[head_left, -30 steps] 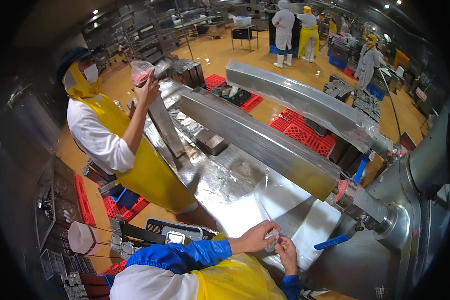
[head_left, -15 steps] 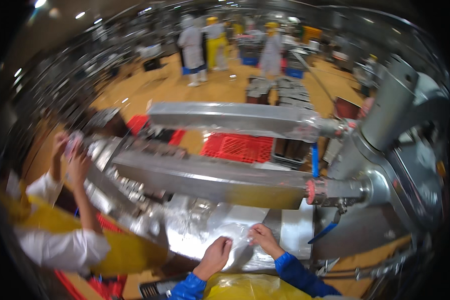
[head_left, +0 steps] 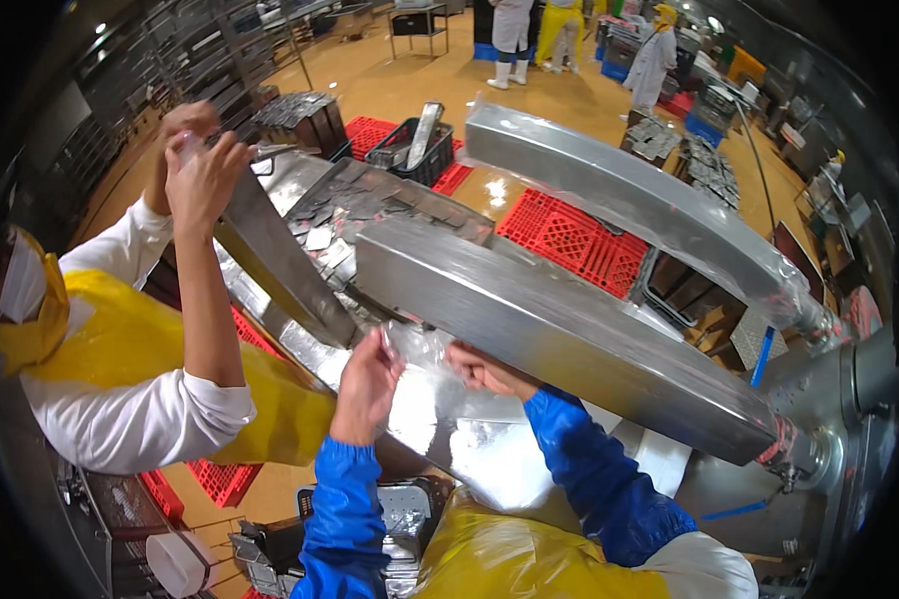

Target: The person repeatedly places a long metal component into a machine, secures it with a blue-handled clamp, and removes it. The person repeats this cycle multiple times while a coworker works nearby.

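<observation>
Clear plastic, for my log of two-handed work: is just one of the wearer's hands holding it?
No, the left hand and the right hand both grip the clear plastic, which spans the gap between them.

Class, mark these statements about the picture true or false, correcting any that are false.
1. The left hand and right hand both hold clear plastic. True.
2. The person's forearm sleeves are red. False: the forearm sleeves are blue.
3. A red pallet shows between two long metal beams. True.
4. The apron of the co-worker at the left is white. False: that apron is yellow.
</observation>
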A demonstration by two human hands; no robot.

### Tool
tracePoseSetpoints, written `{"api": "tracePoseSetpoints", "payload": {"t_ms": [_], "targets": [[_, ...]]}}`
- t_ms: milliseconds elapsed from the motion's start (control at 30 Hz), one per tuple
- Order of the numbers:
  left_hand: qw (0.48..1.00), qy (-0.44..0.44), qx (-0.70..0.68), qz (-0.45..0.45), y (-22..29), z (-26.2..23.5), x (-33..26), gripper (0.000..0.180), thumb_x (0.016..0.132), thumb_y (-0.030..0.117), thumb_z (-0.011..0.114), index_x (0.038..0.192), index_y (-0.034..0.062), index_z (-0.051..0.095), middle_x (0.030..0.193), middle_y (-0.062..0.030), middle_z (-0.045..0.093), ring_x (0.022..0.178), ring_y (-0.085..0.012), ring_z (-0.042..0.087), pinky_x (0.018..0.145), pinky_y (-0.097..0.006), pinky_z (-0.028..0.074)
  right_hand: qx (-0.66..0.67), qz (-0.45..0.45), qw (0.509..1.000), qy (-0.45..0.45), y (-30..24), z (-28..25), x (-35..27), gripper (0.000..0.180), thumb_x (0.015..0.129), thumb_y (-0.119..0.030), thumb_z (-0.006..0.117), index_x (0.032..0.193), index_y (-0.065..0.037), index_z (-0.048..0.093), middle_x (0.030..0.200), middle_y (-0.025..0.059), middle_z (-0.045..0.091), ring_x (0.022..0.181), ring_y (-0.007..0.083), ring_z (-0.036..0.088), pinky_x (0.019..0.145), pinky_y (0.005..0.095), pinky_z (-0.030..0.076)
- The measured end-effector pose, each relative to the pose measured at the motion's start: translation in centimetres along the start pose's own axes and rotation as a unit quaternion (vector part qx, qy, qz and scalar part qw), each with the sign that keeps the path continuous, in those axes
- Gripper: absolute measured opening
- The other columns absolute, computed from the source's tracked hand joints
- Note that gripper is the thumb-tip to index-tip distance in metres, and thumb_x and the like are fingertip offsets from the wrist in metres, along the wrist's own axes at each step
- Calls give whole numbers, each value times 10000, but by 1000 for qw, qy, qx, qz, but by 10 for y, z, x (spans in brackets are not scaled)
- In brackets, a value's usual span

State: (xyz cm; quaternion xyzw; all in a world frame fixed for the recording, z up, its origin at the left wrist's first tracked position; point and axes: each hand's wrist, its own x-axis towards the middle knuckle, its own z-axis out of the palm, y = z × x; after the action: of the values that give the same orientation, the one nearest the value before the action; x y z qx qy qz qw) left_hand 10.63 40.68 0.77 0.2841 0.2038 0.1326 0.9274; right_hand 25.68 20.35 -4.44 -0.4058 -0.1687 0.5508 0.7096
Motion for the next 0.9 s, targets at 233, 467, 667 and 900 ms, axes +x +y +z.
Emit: {"api": "tracePoseSetpoints", "payload": {"t_ms": [233,467,667,900], "targets": [[985,73,121,99,85,73,34,180,1017,235,672,1128,97,707,875,47,678,749,-63,616,706,-294,514,263,-163,949,-68,-48,20,110,224,1023,-287,666,1120,-87,639,915,8,640,700,98,583,569,263,481],[791,-31,496,357,82,133,4,178,1006,131,694,896,-4,659,740,3,611,672,-60,528,636,-224,410,241,-200,945,-92,-87,35,109,235,1020,-289,668,1125,-82,635,920,19,641,708,116,600,582,273,495],[727,-91,557,392,-11,181,-56,103,947,74,739,892,0,693,795,-51,682,716,-124,616,684,-285,503,237,-252,937,-45,-87,-3,15,246,1027,-301,656,1143,-85,637,948,18,650,754,120,609,620,280,499],[721,-148,587,337,-96,260,-129,122,912,106,777,923,-2,722,830,-107,717,742,-187,675,721,-318,529,219,-293,929,63,-63,-51,-144,267,1045,-329,628,1179,-99,645,1009,2,670,854,109,614,698,287,496]]}}
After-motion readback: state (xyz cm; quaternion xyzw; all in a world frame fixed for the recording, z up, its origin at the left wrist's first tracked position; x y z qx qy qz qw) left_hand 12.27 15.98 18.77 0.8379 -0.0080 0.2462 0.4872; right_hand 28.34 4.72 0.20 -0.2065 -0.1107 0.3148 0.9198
